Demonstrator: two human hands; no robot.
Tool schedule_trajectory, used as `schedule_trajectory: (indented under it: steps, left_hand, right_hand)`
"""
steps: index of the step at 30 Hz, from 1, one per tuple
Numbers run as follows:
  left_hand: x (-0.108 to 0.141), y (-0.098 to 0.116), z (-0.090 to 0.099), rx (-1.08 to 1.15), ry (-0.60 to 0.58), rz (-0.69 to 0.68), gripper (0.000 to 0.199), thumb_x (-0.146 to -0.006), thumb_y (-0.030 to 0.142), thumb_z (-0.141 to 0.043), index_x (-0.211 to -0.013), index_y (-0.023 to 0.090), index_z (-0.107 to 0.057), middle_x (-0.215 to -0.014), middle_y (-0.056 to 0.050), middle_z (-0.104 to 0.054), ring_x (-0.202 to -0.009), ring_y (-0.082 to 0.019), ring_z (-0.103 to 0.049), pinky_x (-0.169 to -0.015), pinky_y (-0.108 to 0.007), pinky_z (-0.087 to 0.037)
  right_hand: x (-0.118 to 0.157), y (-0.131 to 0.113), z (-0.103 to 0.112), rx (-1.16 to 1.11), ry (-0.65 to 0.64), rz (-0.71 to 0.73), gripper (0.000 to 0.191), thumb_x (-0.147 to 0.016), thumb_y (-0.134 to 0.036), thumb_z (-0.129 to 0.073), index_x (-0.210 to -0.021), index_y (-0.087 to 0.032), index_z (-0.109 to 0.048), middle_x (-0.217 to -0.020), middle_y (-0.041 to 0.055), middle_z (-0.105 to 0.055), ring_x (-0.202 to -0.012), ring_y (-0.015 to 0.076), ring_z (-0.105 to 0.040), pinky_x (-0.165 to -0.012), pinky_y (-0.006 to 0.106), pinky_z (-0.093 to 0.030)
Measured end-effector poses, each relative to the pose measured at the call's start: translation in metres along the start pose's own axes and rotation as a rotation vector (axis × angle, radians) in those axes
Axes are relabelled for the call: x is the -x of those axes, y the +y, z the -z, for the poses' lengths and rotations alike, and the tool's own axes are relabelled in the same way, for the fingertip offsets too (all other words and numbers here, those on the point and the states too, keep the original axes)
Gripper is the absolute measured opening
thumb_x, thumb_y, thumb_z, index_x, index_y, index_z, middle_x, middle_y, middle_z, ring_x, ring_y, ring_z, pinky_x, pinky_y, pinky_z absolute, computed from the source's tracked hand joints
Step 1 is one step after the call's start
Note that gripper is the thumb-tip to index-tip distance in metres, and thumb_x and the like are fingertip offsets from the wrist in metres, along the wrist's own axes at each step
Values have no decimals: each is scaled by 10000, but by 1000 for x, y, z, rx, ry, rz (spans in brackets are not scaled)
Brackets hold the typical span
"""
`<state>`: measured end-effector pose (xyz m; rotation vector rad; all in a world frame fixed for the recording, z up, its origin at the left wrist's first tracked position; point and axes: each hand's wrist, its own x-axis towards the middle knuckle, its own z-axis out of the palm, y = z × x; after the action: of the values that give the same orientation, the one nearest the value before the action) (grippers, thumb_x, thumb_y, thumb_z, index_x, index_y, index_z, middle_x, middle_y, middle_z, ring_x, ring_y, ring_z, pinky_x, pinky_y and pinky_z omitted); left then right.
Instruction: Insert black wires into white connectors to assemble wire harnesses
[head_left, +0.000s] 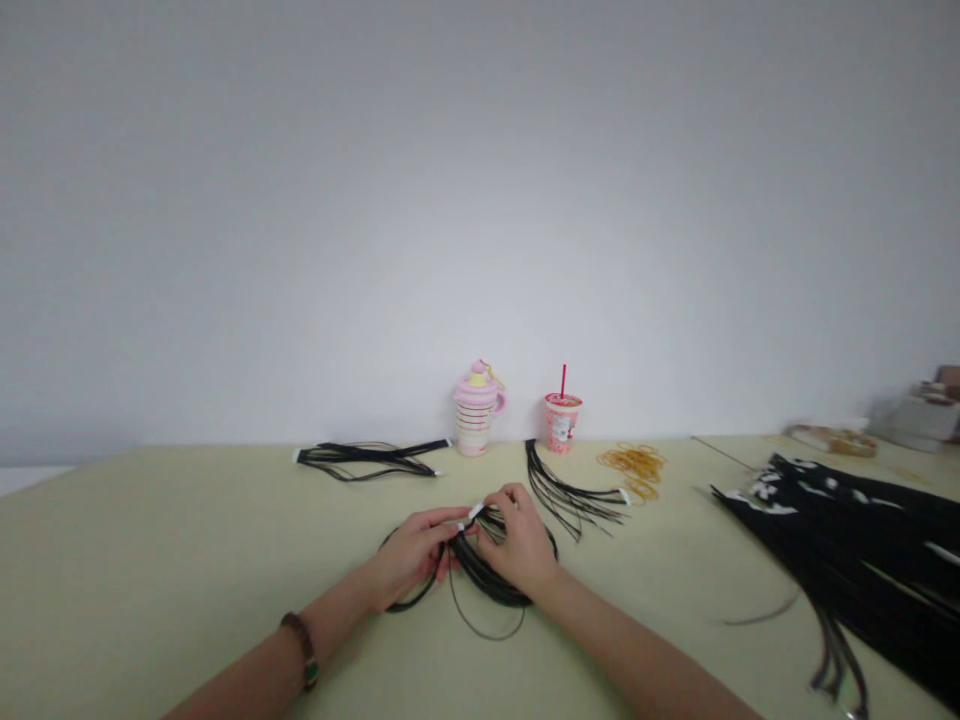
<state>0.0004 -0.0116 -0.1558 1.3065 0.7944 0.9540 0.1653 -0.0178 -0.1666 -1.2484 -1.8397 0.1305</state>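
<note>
The left hand (411, 556) and right hand (519, 540) curled their fingers (451, 517) narrowly around a looped bundle of thin black wires with white connectors (487, 572), which sat centrally just above the pale yellow tabletop (187, 560).

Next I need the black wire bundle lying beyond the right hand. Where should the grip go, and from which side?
Grip the black wire bundle at its white-tipped end, coming from the near right. The strands gather into one narrow end there; further along they fan apart and would probably slip.
</note>
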Motion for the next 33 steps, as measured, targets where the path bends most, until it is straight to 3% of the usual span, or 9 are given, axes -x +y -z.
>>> schedule_trajectory:
  steps: [8,12,15,18,20,23,26,29,33]
  left_hand:
    - [5,4,-4,-95,125,-25,323,-671,265,-602,-930,81,-655,-758,-105,-687,-365,-50,-381,-366,-203,-257]
    - [16,6,-15,-143,170,-63,519,-682,304,-599,-1153,97,-534,-721,-75,-679,-386,-61,-400,-381,-193,-259]
    - [27,11,-28,-203,143,-119,704,-691,325,-610,-1324,192,-333,-806,-48,-683,-441,-73,-447,-434,-192,-325]
    - [35,19,-42,-399,57,-184,741,-765,375,-520,-1385,202,-153,-920,-70,-670,-588,-119,-547,-568,-232,-421]
    - [38,24,-52,-606,-28,-279,700,-809,381,-442,-1393,192,-106,-1142,-112,-583,-870,-168,-581,-744,-280,-437]
    - [43,32,-67,-965,-103,-381,700,-819,383,-416,-1397,220,-56,-1438,-110,-224,-1279,-226,-277,-989,-340,-279]
    - [48,42,-77,-1238,2,-280,748,-813,411,-412,-1394,204,11,-1465,-158,-2,-1318,-291,-149,-1016,-403,-221]
    - [53,59,-83,-1298,101,-277,730,-805,432,-421,-1394,230,-40,-1466,-149,36,-1316,-332,-98,-1020,-446,-197]
    - [66,92,-89,-1255,72,-340,719,-759,515,-462,-1377,307,-158,-1476,-58,-20,-1292,-346,142,-1031,-512,-107]
  right_hand:
    - [7,-4,2,-59,-85,-208,262,-649,-284,-619,-895,-194,-625,-809,49,-646,-807,207,-577,-714,297,-390]
    - [4,-8,13,-147,-119,-354,180,-671,-309,-644,-640,-140,-590,-577,-14,-568,-590,126,-538,-578,241,-397]
    - [-2,-7,33,-256,-86,-420,224,-795,-316,-558,-707,-110,-566,-624,-29,-547,-541,75,-504,-538,215,-417]
    - [-8,-2,58,-375,-37,-456,227,-832,-313,-524,-754,-103,-561,-656,-29,-543,-536,62,-499,-517,201,-427]
    - [-11,1,73,-460,-8,-467,220,-833,-302,-525,-748,-101,-558,-648,-32,-536,-524,57,-491,-500,191,-421]
    - [-15,2,87,-596,28,-464,208,-832,-289,-528,-740,-103,-550,-631,-37,-530,-511,53,-487,-494,188,-419]
    - [-19,-5,96,-726,47,-428,184,-805,-273,-558,-723,-108,-546,-611,-40,-539,-511,57,-498,-510,194,-421]
    - [-23,-19,108,-831,72,-387,192,-717,-296,-622,-698,-121,-548,-592,-31,-565,-524,72,-525,-514,191,-405]
    - [-29,-34,127,-950,108,-371,228,-639,-337,-645,-685,-145,-531,-625,-8,-593,-542,92,-559,-475,181,-386]
